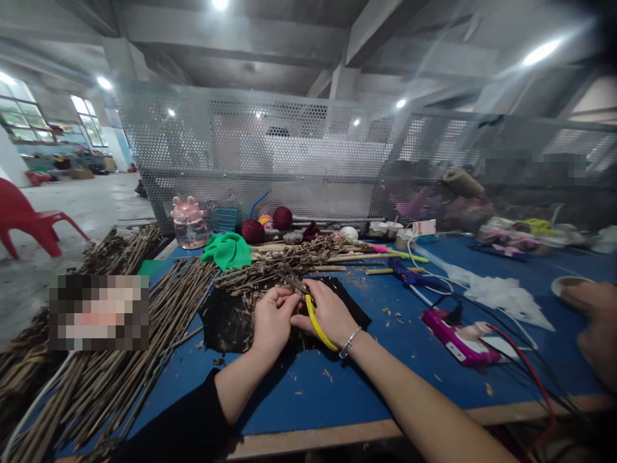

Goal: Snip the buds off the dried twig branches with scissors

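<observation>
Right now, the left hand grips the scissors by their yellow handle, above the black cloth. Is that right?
Not quite: the head view shows the right hand, not the left hand, gripping the scissors by their yellow handle, above the black cloth.

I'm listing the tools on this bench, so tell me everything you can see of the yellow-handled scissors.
The scissors show a bright yellow, curved handle, plastic by its look, and dark, metal-looking blades. The right hand holds them, the handle curving back toward the wrist. The blades point away from the person and somewhat left, over the black cloth. The left hand is close beside them; contact is unclear. Fingers hide part of them, and how far the blades are open cannot be told.
</observation>
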A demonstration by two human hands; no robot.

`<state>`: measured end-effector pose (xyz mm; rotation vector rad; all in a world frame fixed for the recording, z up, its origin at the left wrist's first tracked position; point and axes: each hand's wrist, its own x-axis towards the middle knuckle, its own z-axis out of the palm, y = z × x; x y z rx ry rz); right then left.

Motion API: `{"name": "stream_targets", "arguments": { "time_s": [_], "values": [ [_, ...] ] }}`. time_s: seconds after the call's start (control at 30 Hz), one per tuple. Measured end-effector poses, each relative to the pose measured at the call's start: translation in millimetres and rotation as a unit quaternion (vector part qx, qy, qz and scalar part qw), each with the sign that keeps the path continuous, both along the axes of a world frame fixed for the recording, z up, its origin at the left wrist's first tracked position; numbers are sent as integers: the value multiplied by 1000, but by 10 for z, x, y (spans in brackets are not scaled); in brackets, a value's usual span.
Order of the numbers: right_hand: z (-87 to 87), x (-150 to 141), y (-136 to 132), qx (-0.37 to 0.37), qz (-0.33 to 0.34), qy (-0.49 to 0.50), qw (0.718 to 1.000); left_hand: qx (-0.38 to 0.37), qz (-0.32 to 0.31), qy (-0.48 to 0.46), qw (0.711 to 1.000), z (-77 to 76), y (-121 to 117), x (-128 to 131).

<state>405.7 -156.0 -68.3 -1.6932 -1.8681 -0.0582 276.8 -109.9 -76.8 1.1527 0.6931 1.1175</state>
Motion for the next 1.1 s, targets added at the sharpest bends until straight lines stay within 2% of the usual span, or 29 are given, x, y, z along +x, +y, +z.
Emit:
{"name": "stream_targets", "arguments": {
  "time_s": [0.3, 0.47, 0.73, 1.1],
  "values": [
    [-7, -21, -10, -34, 0, 63, 997, -12, -27, -26, 999, 18, 14, 5],
    [-48, 15, 18, -17, -24, 90, 995, -16, -47, -13, 999, -40, 0, 35],
    [-36, 73, 15, 37, 6, 30, 999, 46, -47, 33, 997, -51, -24, 9],
    [-22, 6, -22, 32, 21, 112, 993, 60, -45, 29, 997, -47, -37, -8]
  ]
}}
